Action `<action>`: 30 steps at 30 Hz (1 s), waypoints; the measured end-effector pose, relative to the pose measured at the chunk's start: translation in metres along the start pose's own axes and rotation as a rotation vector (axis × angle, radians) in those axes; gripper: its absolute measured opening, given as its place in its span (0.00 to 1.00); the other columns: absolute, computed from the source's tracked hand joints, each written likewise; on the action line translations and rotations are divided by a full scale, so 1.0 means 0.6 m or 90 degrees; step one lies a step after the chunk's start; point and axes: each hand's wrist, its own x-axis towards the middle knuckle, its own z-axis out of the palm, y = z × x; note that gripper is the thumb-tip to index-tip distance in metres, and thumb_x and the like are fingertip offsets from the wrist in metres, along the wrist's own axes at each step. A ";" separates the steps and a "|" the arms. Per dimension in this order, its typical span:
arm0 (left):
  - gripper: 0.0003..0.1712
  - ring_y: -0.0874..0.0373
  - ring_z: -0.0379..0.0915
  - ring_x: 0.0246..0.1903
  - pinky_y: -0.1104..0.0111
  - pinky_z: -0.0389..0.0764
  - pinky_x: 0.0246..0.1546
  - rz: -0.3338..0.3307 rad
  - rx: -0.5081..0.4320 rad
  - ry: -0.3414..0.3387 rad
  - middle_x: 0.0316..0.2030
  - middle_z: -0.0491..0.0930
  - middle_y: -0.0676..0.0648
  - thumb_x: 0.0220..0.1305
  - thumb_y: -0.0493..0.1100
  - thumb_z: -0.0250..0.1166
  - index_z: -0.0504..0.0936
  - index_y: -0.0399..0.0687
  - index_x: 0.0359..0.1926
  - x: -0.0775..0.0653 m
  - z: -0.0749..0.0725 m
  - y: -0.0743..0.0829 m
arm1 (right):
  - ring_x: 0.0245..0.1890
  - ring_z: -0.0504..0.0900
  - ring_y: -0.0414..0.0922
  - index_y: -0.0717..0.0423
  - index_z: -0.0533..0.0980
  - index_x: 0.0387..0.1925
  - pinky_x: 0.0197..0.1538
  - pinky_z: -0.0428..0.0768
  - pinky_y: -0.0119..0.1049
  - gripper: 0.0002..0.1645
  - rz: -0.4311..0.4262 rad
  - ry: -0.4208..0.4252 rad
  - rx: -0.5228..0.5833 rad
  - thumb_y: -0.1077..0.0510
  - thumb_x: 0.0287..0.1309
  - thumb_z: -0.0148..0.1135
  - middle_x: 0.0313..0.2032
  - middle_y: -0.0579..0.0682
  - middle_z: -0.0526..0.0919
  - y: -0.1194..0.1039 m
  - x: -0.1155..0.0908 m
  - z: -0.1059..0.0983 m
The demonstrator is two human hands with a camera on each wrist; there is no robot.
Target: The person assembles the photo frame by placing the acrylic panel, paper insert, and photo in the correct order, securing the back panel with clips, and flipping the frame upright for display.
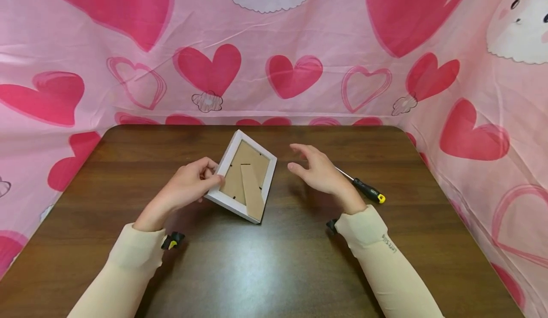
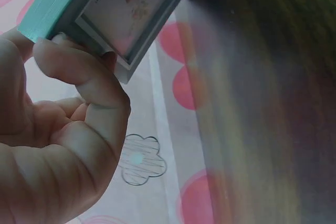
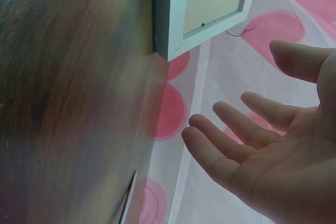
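My left hand (image 1: 188,182) grips a white picture frame (image 1: 229,159) by its left side, thumb on the back face and fingers curled behind. The frame is tilted, its brown backing board and stand leg (image 1: 252,192) facing me. In the left wrist view the front of the picture frame (image 2: 128,59) shows a printed picture inside it. To the right of the frame, my right hand (image 1: 318,170) hovers with relaxed, spread fingers and holds nothing; in the right wrist view its palm (image 3: 283,166) is bare.
A screwdriver (image 1: 366,189) with a black and yellow handle lies on the brown wooden table (image 1: 257,270), right beside my right wrist. Pink cloth (image 1: 334,37) printed with hearts hangs behind the table and along its sides.
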 end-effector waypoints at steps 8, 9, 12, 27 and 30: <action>0.17 0.52 0.71 0.18 0.59 0.79 0.15 0.019 0.028 0.030 0.28 0.74 0.45 0.61 0.54 0.65 0.73 0.52 0.44 -0.004 -0.007 0.019 | 0.55 0.69 0.49 0.53 0.62 0.67 0.55 0.73 0.49 0.34 -0.008 0.014 0.011 0.47 0.65 0.59 0.60 0.52 0.70 0.001 -0.002 -0.008; 0.16 0.52 0.70 0.16 0.60 0.78 0.15 0.022 0.029 0.033 0.28 0.74 0.45 0.61 0.53 0.65 0.73 0.52 0.43 -0.004 -0.007 0.022 | 0.55 0.70 0.49 0.53 0.62 0.67 0.55 0.73 0.49 0.34 -0.009 0.017 0.010 0.47 0.64 0.59 0.59 0.52 0.70 0.002 -0.002 -0.009; 0.14 0.52 0.69 0.14 0.61 0.77 0.13 0.032 0.042 0.040 0.27 0.73 0.45 0.61 0.52 0.64 0.72 0.53 0.43 -0.003 -0.007 0.032 | 0.54 0.70 0.49 0.53 0.63 0.66 0.55 0.73 0.49 0.34 -0.010 0.023 0.012 0.47 0.64 0.59 0.59 0.52 0.71 0.002 -0.003 -0.010; 0.14 0.55 0.71 0.20 0.63 0.77 0.16 0.063 0.083 0.054 0.25 0.72 0.46 0.60 0.49 0.62 0.67 0.52 0.42 0.008 0.016 0.081 | 0.52 0.75 0.50 0.50 0.62 0.67 0.56 0.73 0.54 0.33 0.012 0.032 0.057 0.47 0.64 0.59 0.60 0.54 0.70 0.005 -0.004 -0.015; 0.16 0.54 0.71 0.15 0.62 0.77 0.13 0.062 0.069 0.037 0.25 0.72 0.46 0.60 0.50 0.62 0.66 0.51 0.42 0.009 0.024 0.093 | 0.52 0.76 0.48 0.49 0.61 0.67 0.55 0.74 0.54 0.34 0.016 0.032 0.065 0.47 0.64 0.59 0.60 0.56 0.70 0.006 -0.005 -0.016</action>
